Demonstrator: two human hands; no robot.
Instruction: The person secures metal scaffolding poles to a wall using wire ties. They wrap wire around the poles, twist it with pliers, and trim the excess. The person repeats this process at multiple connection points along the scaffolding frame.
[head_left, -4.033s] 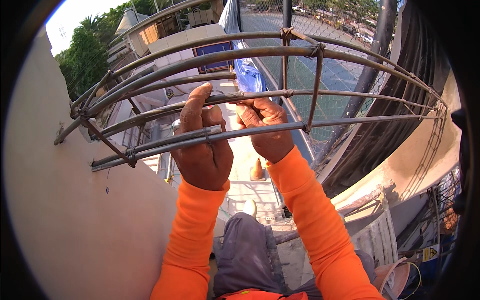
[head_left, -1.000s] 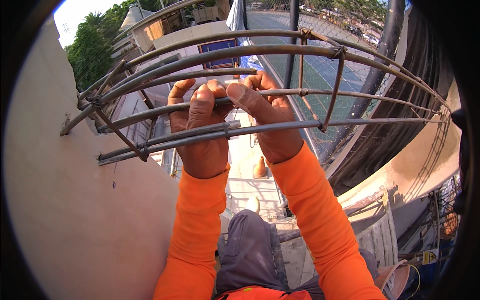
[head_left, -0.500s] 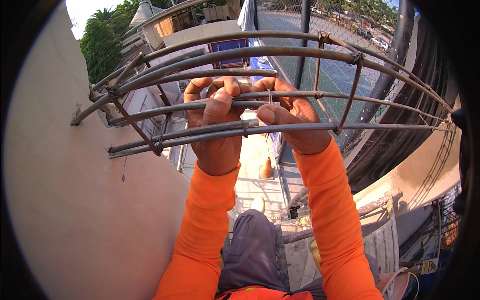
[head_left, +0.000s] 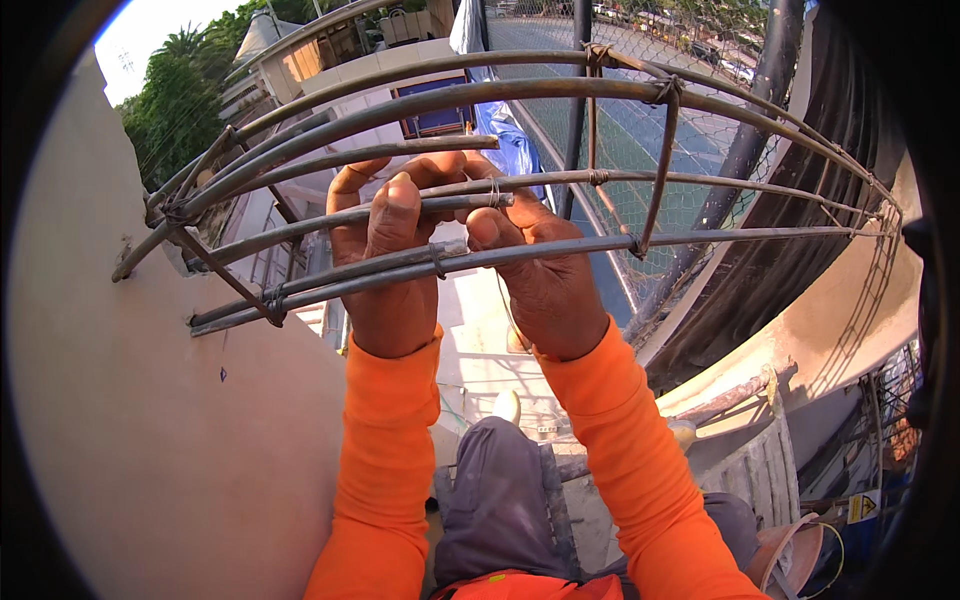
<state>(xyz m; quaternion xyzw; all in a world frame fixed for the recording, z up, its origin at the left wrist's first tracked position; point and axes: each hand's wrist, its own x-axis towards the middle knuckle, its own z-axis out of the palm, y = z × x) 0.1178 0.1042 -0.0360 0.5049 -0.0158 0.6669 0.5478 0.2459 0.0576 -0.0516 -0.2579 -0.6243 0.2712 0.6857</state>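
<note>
Both hands are up among the rebar (head_left: 560,245) sticking out of the wall (head_left: 150,420). Left hand (head_left: 385,270) is wrapped round a short bar (head_left: 450,203); right hand (head_left: 540,275) pinches the tie wire (head_left: 494,190) at its end, fingers closed.

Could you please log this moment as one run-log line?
left hand: gripping rebar | right hand: pinching tie wire at bar joint | wall: left

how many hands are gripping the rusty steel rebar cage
2: the left hand wraps the middle bars of the rusty steel rebar cage; the right hand pinches them just beside it.
</note>
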